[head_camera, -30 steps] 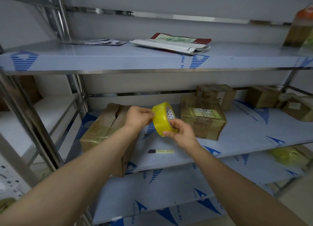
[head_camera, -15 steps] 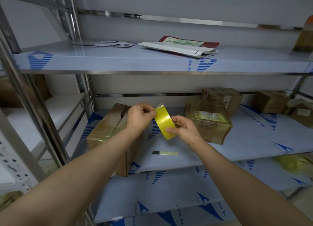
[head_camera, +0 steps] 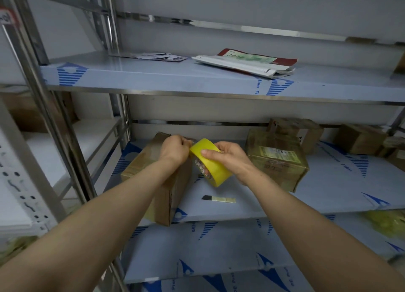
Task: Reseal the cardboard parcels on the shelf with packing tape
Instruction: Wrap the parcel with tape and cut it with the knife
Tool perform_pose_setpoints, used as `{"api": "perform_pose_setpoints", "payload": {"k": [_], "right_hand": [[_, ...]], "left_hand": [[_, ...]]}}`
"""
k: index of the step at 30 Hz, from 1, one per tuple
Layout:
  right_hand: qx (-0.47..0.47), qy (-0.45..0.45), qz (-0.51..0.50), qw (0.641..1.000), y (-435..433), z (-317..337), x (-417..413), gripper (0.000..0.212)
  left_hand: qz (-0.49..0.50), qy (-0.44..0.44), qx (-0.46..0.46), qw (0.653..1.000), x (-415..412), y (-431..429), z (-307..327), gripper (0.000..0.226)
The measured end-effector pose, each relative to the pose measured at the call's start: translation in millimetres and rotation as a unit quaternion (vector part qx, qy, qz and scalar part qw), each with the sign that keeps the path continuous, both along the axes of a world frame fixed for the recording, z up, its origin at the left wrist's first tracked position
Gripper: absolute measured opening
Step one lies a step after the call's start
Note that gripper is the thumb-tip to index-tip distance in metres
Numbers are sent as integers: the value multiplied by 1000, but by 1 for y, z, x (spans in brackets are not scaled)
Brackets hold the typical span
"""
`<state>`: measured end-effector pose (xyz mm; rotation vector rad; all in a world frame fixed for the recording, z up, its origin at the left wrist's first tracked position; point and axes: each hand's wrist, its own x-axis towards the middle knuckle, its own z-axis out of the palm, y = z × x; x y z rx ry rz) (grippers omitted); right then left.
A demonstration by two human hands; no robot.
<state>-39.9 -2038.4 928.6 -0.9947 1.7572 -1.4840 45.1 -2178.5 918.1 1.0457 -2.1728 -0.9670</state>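
The right hand grips the yellow tape roll, thumb across its outer band and fingers curled behind, likely to steady it. The left hand is clenched, its fingertips pinching at the roll's upper edge, probably to lift the loose end; whether they have it cannot be told. Just behind the left fingers stands a cardboard parcel, another just beyond the right fingers; their contents are hidden. Below the fingers a cutter lies on the shelf.
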Motion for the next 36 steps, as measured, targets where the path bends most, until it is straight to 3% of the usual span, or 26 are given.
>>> {"api": "perform_pose_setpoints", "payload": {"k": [3,6,9,11,14,20,22,23,25,27,36], "right_hand": [[0,-21,26,999,-3,8,4,15],[0,-8,-13,1000,-15,11,6,19],[3,4,-62,998,-19,8,-1,20],[12,3,-81,997,-17,2,-6,18],[27,-18,-73,997,-17,-9,-5,16],[48,-12,-64,997,-24,-17,-1,18],[52,-13,-56,997,-22,-16,-2,19],[57,-11,-48,997,-21,-16,-2,19],[65,-7,-40,997,-18,-15,-1,16],[62,-2,-52,997,-13,-13,-1,12],[27,-33,-126,991,7,-9,-18,8]], "left_hand": [[9,-17,-17,1000,2,-6,2,28],[24,-61,-60,996,16,-14,8,43],[97,-181,-68,976,45,-45,3,52],[114,-231,-8,966,65,-58,-4,45],[83,-173,116,975,75,-52,-11,35],[55,-186,142,971,71,-42,-15,44],[51,-199,116,972,70,-37,-16,63],[50,-217,101,970,67,-33,-17,86],[36,-313,42,948,62,-18,-15,134],[9,-411,-24,911,56,-3,-11,148],[-73,-446,-22,892,39,-14,-4,119]]}}
